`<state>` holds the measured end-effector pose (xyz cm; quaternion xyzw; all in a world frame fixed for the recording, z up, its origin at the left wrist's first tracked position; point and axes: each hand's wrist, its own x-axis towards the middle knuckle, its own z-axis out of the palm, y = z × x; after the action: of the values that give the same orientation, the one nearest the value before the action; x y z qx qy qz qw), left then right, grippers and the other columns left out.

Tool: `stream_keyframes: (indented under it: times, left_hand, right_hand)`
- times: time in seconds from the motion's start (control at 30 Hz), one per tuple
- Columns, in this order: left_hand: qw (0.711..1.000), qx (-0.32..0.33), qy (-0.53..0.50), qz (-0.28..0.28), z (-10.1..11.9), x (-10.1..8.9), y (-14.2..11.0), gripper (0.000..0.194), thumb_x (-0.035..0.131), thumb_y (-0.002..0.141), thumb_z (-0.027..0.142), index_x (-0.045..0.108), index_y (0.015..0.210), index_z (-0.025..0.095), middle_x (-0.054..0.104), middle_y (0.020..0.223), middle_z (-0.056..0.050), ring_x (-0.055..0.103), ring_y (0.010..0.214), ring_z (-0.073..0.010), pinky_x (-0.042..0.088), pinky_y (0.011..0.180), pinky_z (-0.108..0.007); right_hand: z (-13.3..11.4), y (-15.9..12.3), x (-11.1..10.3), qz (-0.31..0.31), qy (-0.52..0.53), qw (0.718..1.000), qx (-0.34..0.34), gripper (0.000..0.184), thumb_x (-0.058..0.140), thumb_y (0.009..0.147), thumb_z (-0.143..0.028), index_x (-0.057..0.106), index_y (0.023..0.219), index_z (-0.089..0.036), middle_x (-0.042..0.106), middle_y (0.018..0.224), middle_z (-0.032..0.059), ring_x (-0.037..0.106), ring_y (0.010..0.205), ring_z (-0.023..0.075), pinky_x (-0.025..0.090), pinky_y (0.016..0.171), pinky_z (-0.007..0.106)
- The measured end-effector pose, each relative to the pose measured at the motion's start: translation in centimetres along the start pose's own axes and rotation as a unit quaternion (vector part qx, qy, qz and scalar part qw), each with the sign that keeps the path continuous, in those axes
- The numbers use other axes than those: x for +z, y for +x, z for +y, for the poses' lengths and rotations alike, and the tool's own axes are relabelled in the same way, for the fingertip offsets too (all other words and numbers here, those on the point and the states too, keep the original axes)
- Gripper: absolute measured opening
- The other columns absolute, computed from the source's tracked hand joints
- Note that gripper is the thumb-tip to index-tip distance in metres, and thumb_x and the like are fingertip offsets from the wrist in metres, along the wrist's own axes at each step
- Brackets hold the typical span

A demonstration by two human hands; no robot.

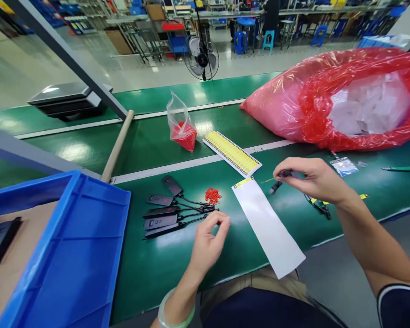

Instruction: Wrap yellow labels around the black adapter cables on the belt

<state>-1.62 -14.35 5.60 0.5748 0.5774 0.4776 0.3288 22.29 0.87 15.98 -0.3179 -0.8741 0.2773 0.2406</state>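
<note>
My left hand point(210, 241) is closed in a pinch beside the cable ends of several black handheld devices point(160, 222); whether anything is between its fingertips is hidden. Fanned out on the green bench, the devices point their thin cables towards small red rings point(212, 196) in a loose pile. Over the bench on the right, my right hand point(307, 175) pinches a small dark piece point(286, 173) with a thin yellowish tip. Just below it is a short black piece with a pale end point(275, 187). A white label sheet point(268, 228) with one yellow row lies between my hands.
A stack of yellow labels point(232, 152) and a clear bag of red pieces point(182, 130) lie farther back. The blue bin point(78, 255) stands left, a large red plastic bag point(287, 105) back right. Black cables point(323, 207) and a green-handled tool point(399, 169) lie right.
</note>
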Motion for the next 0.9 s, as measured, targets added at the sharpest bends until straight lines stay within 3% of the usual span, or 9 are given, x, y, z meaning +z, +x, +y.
stream_keyframes:
  times: [0.1, 0.2, 0.3, 0.43, 0.53, 0.63, 0.77, 0.9]
  left_hand:
    - [0.991, 0.058, 0.112, -0.044, -2.0, 2.6, 1.3, 0.012, 0.054, 0.092, 0.027, 0.061, 0.087, 0.018, 0.065, 0.090, -0.007, 0.061, 0.087, -0.0210, 0.048, 0.081, -0.036]
    - [0.970, 0.102, 0.211, -0.066, -4.5, 4.9, 2.6, 0.028, 0.060, 0.088, 0.031, 0.060, 0.112, 0.017, 0.063, 0.120, -0.017, 0.058, 0.114, -0.0315, 0.047, 0.095, -0.049]
    - [0.945, 0.109, 0.289, -0.110, -6.6, 6.7, 3.6, 0.056, 0.065, 0.084, 0.039, 0.050, 0.130, 0.011, 0.047, 0.142, -0.027, 0.041, 0.135, -0.0412, 0.039, 0.105, -0.059]
    - [0.910, 0.094, 0.362, -0.178, -7.2, 8.2, 3.8, 0.081, 0.066, 0.081, 0.049, 0.038, 0.139, 0.001, 0.033, 0.151, -0.032, 0.027, 0.142, -0.0427, 0.031, 0.112, -0.060]
    - [0.894, 0.091, 0.391, -0.199, -7.0, 8.8, 3.4, 0.086, 0.064, 0.081, 0.053, 0.037, 0.141, -0.002, 0.030, 0.152, -0.031, 0.026, 0.143, -0.0418, 0.030, 0.113, -0.058]
    - [0.888, 0.091, 0.403, -0.200, -6.8, 8.9, 3.0, 0.086, 0.061, 0.082, 0.055, 0.036, 0.142, -0.002, 0.028, 0.153, -0.030, 0.025, 0.144, -0.0414, 0.031, 0.112, -0.058]
    - [0.885, 0.088, 0.407, -0.206, -6.8, 8.8, 2.9, 0.088, 0.060, 0.083, 0.056, 0.035, 0.143, -0.002, 0.027, 0.154, -0.029, 0.025, 0.143, -0.0416, 0.031, 0.112, -0.057]
    - [0.886, 0.082, 0.405, -0.212, -6.5, 8.8, 3.2, 0.088, 0.059, 0.082, 0.057, 0.035, 0.144, -0.002, 0.026, 0.154, -0.029, 0.025, 0.144, -0.0408, 0.029, 0.113, -0.057]
  right_hand:
    - [3.1, -0.5, -0.1, -0.177, -0.081, 0.980, 0.049, 0.022, 0.055, 0.081, -0.010, 0.073, 0.081, -0.023, 0.073, 0.086, 0.0040, 0.065, 0.089, 0.0229, 0.048, 0.081, 0.032]
    - [6.0, -2.8, 1.2, -0.230, -0.110, 0.958, 0.129, 0.024, 0.059, 0.070, -0.002, 0.071, 0.062, -0.020, 0.071, 0.070, 0.0061, 0.067, 0.077, 0.0225, 0.047, 0.070, 0.029]
    - [7.9, -4.2, 2.7, -0.222, -0.115, 0.955, 0.157, 0.023, 0.057, 0.074, -0.003, 0.072, 0.068, -0.020, 0.071, 0.071, 0.0046, 0.066, 0.071, 0.0210, 0.046, 0.065, 0.028]
    - [9.1, -1.9, 6.3, -0.158, -0.108, 0.964, 0.186, 0.017, 0.051, 0.093, -0.022, 0.067, 0.098, -0.023, 0.072, 0.098, 0.0017, 0.066, 0.086, 0.0173, 0.048, 0.073, 0.026]
    - [9.7, 1.0, 10.0, -0.097, -0.128, 0.960, 0.228, 0.023, 0.051, 0.096, -0.028, 0.058, 0.116, -0.018, 0.067, 0.108, 0.0059, 0.065, 0.091, 0.0174, 0.051, 0.077, 0.029]
    - [10.2, 2.6, 12.6, -0.064, -0.160, 0.952, 0.252, 0.029, 0.056, 0.096, -0.031, 0.057, 0.119, -0.014, 0.064, 0.112, 0.0083, 0.064, 0.095, 0.0208, 0.052, 0.083, 0.039]
    - [10.1, 2.4, 13.7, -0.054, -0.199, 0.949, 0.239, 0.025, 0.057, 0.096, -0.031, 0.058, 0.116, -0.015, 0.063, 0.112, 0.0070, 0.063, 0.096, 0.0210, 0.053, 0.084, 0.041]
    - [8.5, 1.2, 14.0, -0.053, -0.238, 0.948, 0.204, 0.021, 0.046, 0.096, -0.011, 0.059, 0.113, -0.013, 0.062, 0.105, 0.0098, 0.061, 0.092, 0.0212, 0.052, 0.080, 0.035]
